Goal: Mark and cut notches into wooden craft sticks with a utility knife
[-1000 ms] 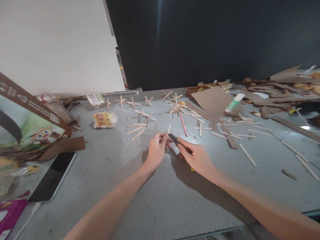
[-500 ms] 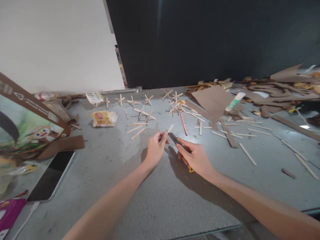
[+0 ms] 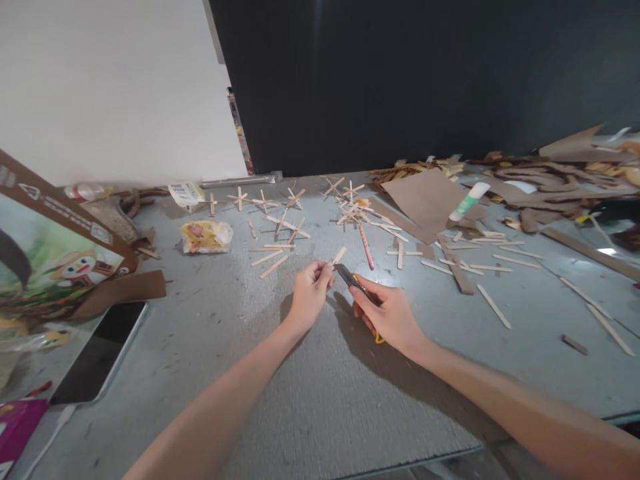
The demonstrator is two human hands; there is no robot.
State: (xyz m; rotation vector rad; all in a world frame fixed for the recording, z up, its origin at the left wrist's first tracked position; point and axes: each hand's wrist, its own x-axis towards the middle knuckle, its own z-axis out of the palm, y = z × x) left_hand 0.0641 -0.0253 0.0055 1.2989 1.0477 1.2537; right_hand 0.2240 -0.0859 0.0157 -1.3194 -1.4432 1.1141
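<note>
Left hand [image 3: 311,293] pinches a stick [image 3: 339,255] between thumb and fingers, free end angled toward the far edge. Right hand [image 3: 393,319] wrapped around a knife [image 3: 349,276], its front end right by the stick at the left fingertips — can't tell if blade touches wood. Stick is just above the middle of the tabletop [image 3: 280,407].

Just beyond the hands: striped pencil [image 3: 367,248] lying toward the far edge; a cross [image 3: 401,254] of two sticks to its right; loose sticks [image 3: 273,265] left of it. Star shapes [image 3: 240,199] of crossed sticks stand in a rough row near the far edge, more heaped by the pencil's far end.

Toward the right edge: scattered sticks [image 3: 494,307], a cardboard strip [image 3: 456,268], brown sheet [image 3: 420,200], glue stick [image 3: 469,201] tilted beside the sheet. Scraps [image 3: 545,190] pile up in the far right corner.

Left side: yellow packet [image 3: 206,237], then printed box [image 3: 65,247] at the left edge — phone [image 3: 99,353] nearer, cable [image 3: 47,441] at its near end, purple pack [image 3: 19,432] by the near left corner.
</note>
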